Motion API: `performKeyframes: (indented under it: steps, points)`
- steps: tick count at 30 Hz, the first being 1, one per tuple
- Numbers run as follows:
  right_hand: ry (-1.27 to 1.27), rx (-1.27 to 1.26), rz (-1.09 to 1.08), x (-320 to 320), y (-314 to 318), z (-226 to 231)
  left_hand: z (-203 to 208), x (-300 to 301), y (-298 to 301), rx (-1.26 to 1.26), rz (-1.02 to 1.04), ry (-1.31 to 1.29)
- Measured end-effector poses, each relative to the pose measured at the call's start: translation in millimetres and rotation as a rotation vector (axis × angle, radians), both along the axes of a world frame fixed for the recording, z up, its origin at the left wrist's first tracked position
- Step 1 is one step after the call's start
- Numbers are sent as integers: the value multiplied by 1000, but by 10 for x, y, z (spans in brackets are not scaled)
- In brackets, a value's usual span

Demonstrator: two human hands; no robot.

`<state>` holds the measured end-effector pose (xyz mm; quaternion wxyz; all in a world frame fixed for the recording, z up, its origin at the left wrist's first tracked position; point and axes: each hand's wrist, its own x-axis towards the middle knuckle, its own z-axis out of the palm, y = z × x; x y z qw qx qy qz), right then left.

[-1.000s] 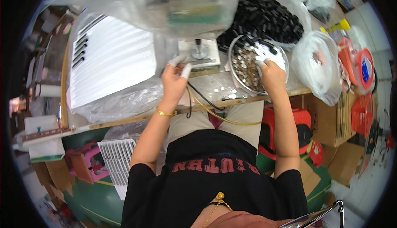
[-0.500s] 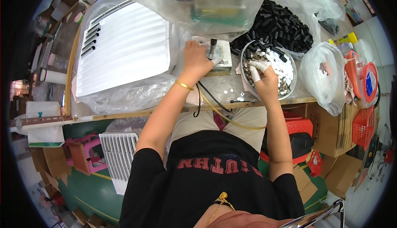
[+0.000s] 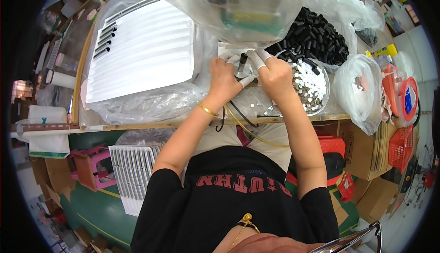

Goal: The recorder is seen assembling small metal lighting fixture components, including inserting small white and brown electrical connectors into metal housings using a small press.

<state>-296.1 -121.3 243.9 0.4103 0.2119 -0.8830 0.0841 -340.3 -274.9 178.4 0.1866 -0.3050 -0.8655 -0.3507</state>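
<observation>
A short upright post with a black top [image 3: 243, 60] and a round pale base stands on a metal block at the middle of the bench. My left hand [image 3: 223, 79], white covers on its fingertips, curls around the left and near side of that base, thumb in front. Close against the post's right side is my right hand [image 3: 276, 76], also with white finger covers. Its fingers are pinched together, and whatever they hold is hidden. Just right of it sits a clear round bowl [image 3: 327, 92] of small silvery discs [image 3: 308, 79], with a few black tubes on top.
Behind the bowl lies a heap of black tubes [image 3: 321, 37] in a plastic bag. A white ridged tray [image 3: 142, 51] with several dark rods fills the left side. Clear plastic sheeting [image 3: 229, 5] hangs in front. A yellow hose [image 3: 256, 136] loops off the bench edge.
My right hand has left the bowl of discs and moved left to the post. My left hand stays around the base, and the view has shifted slightly.
</observation>
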Motion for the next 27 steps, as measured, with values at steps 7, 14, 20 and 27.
performKeyframes:
  steps: [7,14,20,27]
  points:
    - [-141,56,6,18,-7,116,385,308,-327,197,-60,51]
    - [-360,-699,2,-65,-271,-6,968,310,-1159,279,99,167]
    - [-665,-1244,55,-49,-265,-35,1006,-597,-2158,192,470,203]
    - [-171,-431,-81,69,-277,-49,845,-1452,-2987,-235,604,230]
